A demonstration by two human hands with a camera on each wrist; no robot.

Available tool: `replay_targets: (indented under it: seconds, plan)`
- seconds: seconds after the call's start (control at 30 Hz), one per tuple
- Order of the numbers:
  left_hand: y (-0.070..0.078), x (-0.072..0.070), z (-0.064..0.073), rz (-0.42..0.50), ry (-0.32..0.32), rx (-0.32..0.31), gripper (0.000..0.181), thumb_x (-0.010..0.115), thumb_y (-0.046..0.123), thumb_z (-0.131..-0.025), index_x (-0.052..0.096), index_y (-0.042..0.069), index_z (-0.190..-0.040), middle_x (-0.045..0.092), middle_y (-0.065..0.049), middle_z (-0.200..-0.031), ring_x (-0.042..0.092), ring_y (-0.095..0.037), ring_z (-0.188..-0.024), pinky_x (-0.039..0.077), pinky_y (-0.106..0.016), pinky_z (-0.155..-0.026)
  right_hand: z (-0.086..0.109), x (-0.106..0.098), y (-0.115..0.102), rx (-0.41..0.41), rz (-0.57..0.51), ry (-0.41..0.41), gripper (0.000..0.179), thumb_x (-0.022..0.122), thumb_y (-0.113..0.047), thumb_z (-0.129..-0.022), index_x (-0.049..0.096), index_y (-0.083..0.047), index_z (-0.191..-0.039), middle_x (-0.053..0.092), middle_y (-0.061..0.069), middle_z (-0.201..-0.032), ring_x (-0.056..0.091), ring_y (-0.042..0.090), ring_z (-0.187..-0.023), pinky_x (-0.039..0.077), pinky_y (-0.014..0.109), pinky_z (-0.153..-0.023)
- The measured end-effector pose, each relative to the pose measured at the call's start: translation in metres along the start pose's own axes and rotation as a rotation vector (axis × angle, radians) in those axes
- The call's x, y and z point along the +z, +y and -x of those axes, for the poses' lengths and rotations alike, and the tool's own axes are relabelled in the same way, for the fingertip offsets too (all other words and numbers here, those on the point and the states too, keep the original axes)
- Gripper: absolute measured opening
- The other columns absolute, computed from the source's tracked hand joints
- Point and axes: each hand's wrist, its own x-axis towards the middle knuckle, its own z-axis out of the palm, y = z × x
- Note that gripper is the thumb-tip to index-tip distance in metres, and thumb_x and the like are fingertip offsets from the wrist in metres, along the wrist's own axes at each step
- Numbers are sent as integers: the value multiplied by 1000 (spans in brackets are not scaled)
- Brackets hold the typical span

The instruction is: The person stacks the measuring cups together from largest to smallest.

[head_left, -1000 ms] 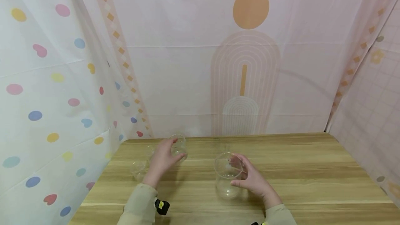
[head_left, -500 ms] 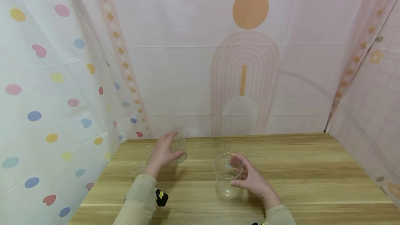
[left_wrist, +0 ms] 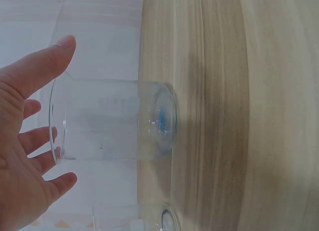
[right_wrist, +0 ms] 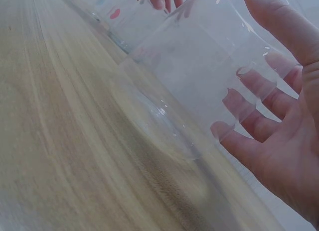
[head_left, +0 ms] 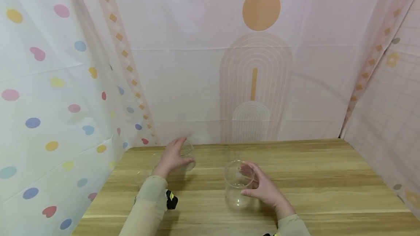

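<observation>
A clear glass beaker with a flared rim [head_left: 233, 194] stands upright on the wooden table, right of the middle. My right hand [head_left: 264, 188] holds its right side, the thumb in front and the fingers round the back. In the right wrist view, those fingers [right_wrist: 249, 114] show along the glass wall. At the back left stands a smaller clear glass beaker [left_wrist: 114, 119], upright, with a bluish patch at its base. Around its rim my left hand [head_left: 172, 159] is spread; the left wrist view shows a gap between thumb and glass.
Faint clear glasses stand left of my left hand, one [head_left: 142, 176] partly behind the sleeve. Another glass [left_wrist: 134, 218] shows at the bottom of the left wrist view. Patterned cloths [head_left: 183, 83] hang behind the table [head_left: 311, 177] and at both sides.
My left hand has shifted slightly up and back at the small beaker's rim, its forearm coming further forward. My right hand and the large beaker have stayed in place.
</observation>
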Motion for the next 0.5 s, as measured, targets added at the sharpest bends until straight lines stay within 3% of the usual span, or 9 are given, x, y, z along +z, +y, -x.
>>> replay_targets:
  seconds: [0.23,0.5]
  plan:
    - [1,-2,-5,-59,-78,-2,89,84,28,-79,39,-2,-149,34,-31,-150,32,-50,-136,28,-61,-110,0,1,1,-20,-8,-14,85,80,-1,-79,30,0,-148,41,31,-144,40,52,-131,35,57,-106]
    - [0,-5,-7,-113,-117,17,81,83,24,-80,44,-2,-146,37,-32,-148,34,-51,-135,29,-60,-110,-1,1,1,-15,-19,-19,85,80,-2,-79,30,0,-148,40,32,-144,39,52,-131,35,58,-106]
